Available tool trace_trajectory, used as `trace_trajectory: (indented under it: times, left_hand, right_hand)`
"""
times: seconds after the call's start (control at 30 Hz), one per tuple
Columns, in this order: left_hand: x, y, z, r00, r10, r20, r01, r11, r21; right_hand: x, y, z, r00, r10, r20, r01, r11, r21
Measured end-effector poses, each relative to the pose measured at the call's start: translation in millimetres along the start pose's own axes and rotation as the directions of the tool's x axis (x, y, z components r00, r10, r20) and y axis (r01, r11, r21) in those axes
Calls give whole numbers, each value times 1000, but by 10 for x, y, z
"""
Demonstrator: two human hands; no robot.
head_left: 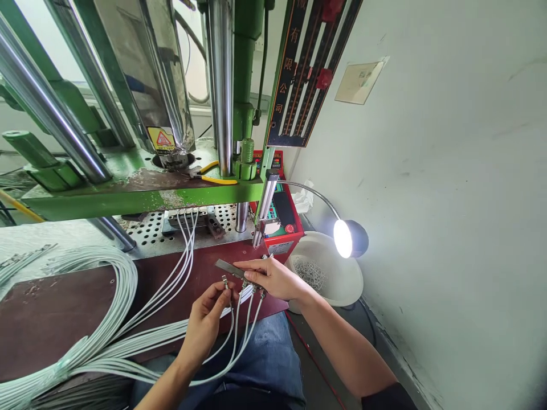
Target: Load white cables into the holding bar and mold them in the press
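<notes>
My left hand point(207, 319) pinches a white cable just below its small metal connector point(225, 280), which points upward. In my right hand point(273, 278) is a flat grey metal bar point(228, 267), its free end reaching left above that connector. Several white cables point(248, 330) hang from metal ends under my right fingers; how these ends sit against the bar is partly hidden. A thick bundle of white cables point(123, 279) curves over the brown board point(55, 307) on the left. More cables point(188, 250) run up into a mould point(173, 222) under the press.
The green press point(149, 196) stands ahead, with yellow-handled pliers point(217, 181) on its plate. At right are a red control box point(282, 225), a lit lamp point(343, 239) on a bendable neck, and a white tub point(350, 279) holding small metallic pieces. A wall point(461, 171) borders the right side.
</notes>
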State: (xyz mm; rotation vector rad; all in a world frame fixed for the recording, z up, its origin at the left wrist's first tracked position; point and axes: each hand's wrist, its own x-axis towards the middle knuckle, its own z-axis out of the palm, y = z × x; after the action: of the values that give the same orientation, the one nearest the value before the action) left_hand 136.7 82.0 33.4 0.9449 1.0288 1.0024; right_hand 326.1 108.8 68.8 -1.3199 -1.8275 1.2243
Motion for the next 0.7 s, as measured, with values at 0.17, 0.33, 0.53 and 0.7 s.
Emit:
trace_trajectory:
  times: [0.17,0.33,0.53,0.7]
  left_hand:
    - [-39,101,44,1000,8,22,-11,991,134]
    - [-57,128,80,999,-41,-2,41,987,152]
    - [-29,132,78,995,-99,9,98,988,119]
    - [6,138,61,991,-132,-9,132,990,55]
  right_hand:
    - [-11,-32,-21,1000,22,-2,-22,1000,-18]
    - [-18,-46,-18,1000,-7,-1,7,1000,-20]
    - [-44,-79,8,999,-22,27,24,998,-65]
    - [-49,-109,33,999,-48,11,48,995,-90]
